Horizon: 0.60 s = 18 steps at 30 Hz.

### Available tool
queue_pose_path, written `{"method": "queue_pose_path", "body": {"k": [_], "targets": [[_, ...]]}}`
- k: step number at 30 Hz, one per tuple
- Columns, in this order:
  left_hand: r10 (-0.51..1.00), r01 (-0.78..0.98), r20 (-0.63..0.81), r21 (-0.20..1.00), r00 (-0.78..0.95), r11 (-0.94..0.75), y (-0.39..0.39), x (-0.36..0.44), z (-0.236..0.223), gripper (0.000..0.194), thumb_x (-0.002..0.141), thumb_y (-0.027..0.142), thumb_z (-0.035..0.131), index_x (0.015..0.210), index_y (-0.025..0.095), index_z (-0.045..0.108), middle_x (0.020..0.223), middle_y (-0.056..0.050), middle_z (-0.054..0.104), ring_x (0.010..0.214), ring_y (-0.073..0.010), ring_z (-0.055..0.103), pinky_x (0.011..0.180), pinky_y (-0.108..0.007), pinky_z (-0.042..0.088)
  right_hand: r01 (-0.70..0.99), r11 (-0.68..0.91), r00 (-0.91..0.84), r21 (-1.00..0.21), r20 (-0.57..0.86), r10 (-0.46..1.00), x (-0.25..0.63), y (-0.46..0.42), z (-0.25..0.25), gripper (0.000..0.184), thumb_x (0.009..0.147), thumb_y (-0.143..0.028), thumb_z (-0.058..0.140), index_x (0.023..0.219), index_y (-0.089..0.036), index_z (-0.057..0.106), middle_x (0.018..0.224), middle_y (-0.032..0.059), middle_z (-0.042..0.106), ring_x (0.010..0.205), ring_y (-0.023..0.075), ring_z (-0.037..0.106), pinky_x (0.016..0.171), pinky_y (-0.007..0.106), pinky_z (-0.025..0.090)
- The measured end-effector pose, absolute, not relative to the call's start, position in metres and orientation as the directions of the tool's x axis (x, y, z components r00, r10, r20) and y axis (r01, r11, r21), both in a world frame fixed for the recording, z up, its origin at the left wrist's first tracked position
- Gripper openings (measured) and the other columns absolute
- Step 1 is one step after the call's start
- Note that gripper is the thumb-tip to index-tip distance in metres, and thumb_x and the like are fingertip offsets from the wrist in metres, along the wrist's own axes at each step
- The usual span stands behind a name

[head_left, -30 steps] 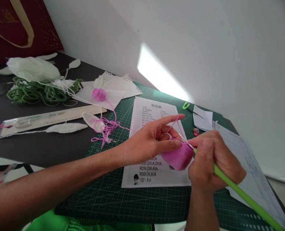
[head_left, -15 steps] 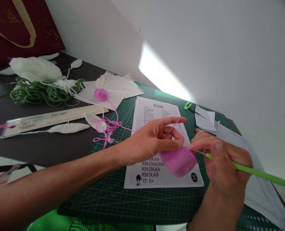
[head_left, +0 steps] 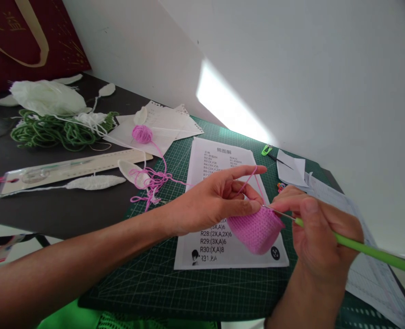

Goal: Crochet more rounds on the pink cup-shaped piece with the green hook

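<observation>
Mat on dark table by wall; left hand pinching pink crochet, right hand clamped on hook

The left hand pinches the rounded pink crocheted piece above the white printed pattern sheet, pink yarn looped over its raised index finger; the right hand grips the green-handled metal crochet hook, its tip at the piece's upper edge. Left of the sheet, a tangle of pink yarn lies below a small pink yarn ball

The crochet piece is pink, the hook lime green, the cutting mat dark green with pale gridlines.
</observation>
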<state>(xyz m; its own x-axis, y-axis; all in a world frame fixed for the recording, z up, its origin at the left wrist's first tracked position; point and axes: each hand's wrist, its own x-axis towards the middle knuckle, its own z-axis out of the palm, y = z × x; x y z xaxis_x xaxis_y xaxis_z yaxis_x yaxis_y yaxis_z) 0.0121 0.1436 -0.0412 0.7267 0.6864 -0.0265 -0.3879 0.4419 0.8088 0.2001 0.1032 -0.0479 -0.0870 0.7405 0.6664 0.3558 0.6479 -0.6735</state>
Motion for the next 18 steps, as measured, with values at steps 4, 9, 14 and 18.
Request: {"method": "queue_pose_path", "body": {"k": [4,9,14,18], "targets": [[0.69,-0.408,-0.018,0.796,0.724,0.448,0.1438,0.013,-0.0422,0.053,0.081,0.004,0.066,0.132,0.017,0.058,0.077,0.001,0.063,0.066,-0.0085,0.052,0.062,-0.023,0.038,0.365,0.661,-0.08,-0.655,0.686,0.723,0.1976,0.1025,-0.0473,0.03,0.094,-0.017,0.048,0.08,-0.019,0.074,0.06,0.0,0.059,0.057,0.0128,0.054,0.06,0.033,0.042],[0.683,-0.412,-0.006,0.793,0.731,0.448,0.1441,0.0131,-0.0445,0.055,0.081,0.004,0.066,0.134,0.015,0.055,0.077,0.001,0.063,0.067,-0.0087,0.052,0.061,-0.023,0.038,0.383,0.658,-0.048,-0.649,0.697,0.715,0.1931,0.1028,-0.0465,0.03,0.094,-0.019,0.049,0.075,-0.019,0.072,0.056,-0.001,0.056,0.053,0.0119,0.051,0.058,0.032,0.041],[0.685,-0.384,-0.029,0.81,0.728,0.442,0.143,0.0128,-0.0424,0.056,0.081,0.006,0.067,0.134,0.016,0.054,0.079,0.001,0.062,0.069,-0.0097,0.053,0.063,-0.024,0.039,0.382,0.675,-0.039,-0.631,0.719,0.694,0.1918,0.1047,-0.0477,0.03,0.094,-0.017,0.049,0.075,-0.019,0.072,0.058,-0.001,0.056,0.054,0.0116,0.052,0.059,0.032,0.04],[0.698,-0.315,-0.051,0.867,0.715,0.386,0.1423,0.0125,-0.0398,0.061,0.081,0.008,0.068,0.138,0.017,0.051,0.08,0.001,0.061,0.069,-0.0101,0.051,0.064,-0.025,0.039,0.4,0.68,-0.012,-0.614,0.739,0.674,0.1933,0.1056,-0.049,0.03,0.094,-0.019,0.05,0.073,-0.018,0.071,0.057,-0.0009,0.056,0.055,0.0117,0.052,0.06,0.033,0.04]]}}
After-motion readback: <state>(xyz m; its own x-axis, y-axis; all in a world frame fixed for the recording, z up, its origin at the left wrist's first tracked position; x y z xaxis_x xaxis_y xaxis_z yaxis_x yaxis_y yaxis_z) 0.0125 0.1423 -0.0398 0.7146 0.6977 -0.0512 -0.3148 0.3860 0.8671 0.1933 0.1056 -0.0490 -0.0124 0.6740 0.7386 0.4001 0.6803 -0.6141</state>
